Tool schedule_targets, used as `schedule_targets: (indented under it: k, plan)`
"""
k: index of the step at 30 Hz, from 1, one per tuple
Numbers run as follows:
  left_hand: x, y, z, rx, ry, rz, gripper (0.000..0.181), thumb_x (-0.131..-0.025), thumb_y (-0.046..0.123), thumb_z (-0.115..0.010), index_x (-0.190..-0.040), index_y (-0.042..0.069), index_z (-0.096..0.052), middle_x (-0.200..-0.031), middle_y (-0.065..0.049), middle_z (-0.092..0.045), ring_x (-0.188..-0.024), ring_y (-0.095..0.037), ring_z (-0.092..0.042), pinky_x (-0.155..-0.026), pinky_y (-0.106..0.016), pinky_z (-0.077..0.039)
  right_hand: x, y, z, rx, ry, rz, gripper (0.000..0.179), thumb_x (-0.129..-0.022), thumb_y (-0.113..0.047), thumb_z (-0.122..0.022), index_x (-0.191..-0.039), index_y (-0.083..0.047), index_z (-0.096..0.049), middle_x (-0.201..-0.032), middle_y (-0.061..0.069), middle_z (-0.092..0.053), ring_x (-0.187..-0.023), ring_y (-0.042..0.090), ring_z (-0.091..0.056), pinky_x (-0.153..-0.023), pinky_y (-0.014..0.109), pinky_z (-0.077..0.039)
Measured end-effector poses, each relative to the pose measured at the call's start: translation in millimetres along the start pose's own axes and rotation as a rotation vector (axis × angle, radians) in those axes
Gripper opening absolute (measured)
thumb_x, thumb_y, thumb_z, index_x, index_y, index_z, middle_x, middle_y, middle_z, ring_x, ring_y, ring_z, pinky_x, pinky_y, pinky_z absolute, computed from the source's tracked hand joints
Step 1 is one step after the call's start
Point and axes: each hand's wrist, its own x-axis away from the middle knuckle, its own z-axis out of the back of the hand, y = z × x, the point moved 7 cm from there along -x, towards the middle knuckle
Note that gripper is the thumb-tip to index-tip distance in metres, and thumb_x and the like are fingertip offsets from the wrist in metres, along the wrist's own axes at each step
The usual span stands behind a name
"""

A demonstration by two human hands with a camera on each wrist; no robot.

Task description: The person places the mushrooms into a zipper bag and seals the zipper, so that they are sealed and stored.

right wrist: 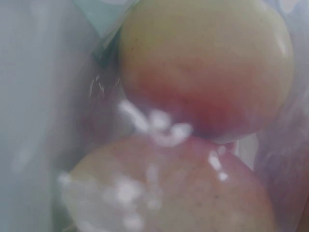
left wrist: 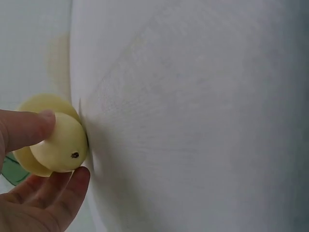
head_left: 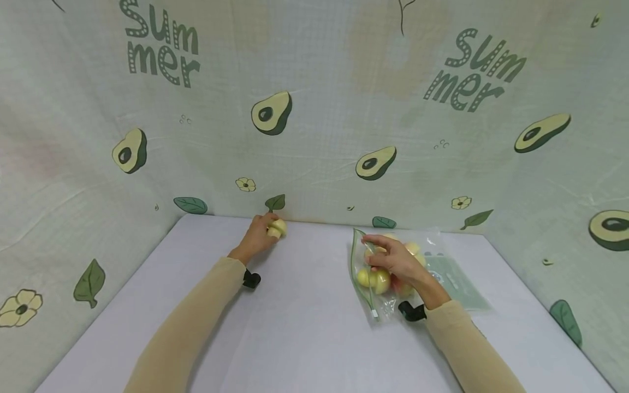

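At the back of the table, my left hand [head_left: 260,234] grips a pale yellow mushroom [head_left: 278,228] with a rounded cap. The left wrist view shows the thumb on top of the mushroom [left wrist: 60,145] and the fingertips beneath; a small dark mark sits on its stem end. To the right lies a clear zip bag [head_left: 454,281] with a green strip along its mouth, which faces left. My right hand [head_left: 398,262] holds the bag's upper film near the mouth. Inside are yellow mushroom shapes [head_left: 374,280] and round yellow-red fruits [right wrist: 207,72], seen through shiny film.
A white cloth covers the table [head_left: 295,327]. Behind and at both sides hangs a patterned fabric [head_left: 314,109] with avocados, leaves and lettering; its foot meets the table's back edge close to the left hand. Black wrist cameras [head_left: 252,279] sit under both wrists.
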Motion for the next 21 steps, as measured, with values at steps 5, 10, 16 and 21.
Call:
schedule_targets:
  k: [5, 10, 16, 21]
  plan:
    - [-1.8, -1.5, -1.6, -0.006, 0.001, -0.013, 0.058, -0.080, 0.003, -0.070, -0.132, 0.015, -0.045, -0.120, -0.021, -0.041, -0.101, -0.033, -0.051, -0.086, -0.046, -0.045, -0.7, 1, 0, -0.012, -0.001, -0.003, 0.061, -0.088, -0.002, -0.065, -0.143, 0.002, -0.038, -0.146, 0.024, -0.033, -0.064, 0.010, -0.060, -0.063, 0.023, -0.053]
    - [-0.4, -0.9, -1.7, 0.006, 0.002, -0.011, 0.058, -0.080, 0.002, -0.069, -0.131, 0.014, -0.044, -0.121, -0.022, -0.040, -0.100, -0.033, -0.050, -0.086, -0.047, -0.045, -0.9, 1, 0, -0.010, -0.003, -0.005, 0.061, -0.088, -0.002, -0.065, -0.143, 0.003, -0.038, -0.147, 0.023, -0.034, -0.064, 0.010, -0.060, -0.063, 0.023, -0.053]
    - [3.9, 2.0, -2.8, 0.026, -0.013, 0.018, 0.056, -0.082, 0.002, -0.066, -0.132, 0.016, -0.044, -0.120, -0.019, -0.040, -0.100, -0.031, -0.049, -0.085, -0.044, -0.044, -0.5, 2, 1, 0.027, 0.008, 0.000, 0.059, -0.089, -0.002, -0.064, -0.142, 0.002, -0.039, -0.145, 0.022, -0.037, -0.065, 0.011, -0.060, -0.063, 0.024, -0.053]
    - [9.6, 7.6, -4.3, 0.017, -0.026, 0.010, 0.056, -0.082, 0.001, -0.066, -0.131, 0.016, -0.045, -0.119, -0.018, -0.040, -0.099, -0.030, -0.049, -0.084, -0.042, -0.044, 0.4, 2, 2, 0.053, 0.019, 0.004, 0.058, -0.089, -0.003, -0.065, -0.142, -0.001, -0.041, -0.144, 0.019, -0.040, -0.066, 0.012, -0.061, -0.064, 0.026, -0.053]
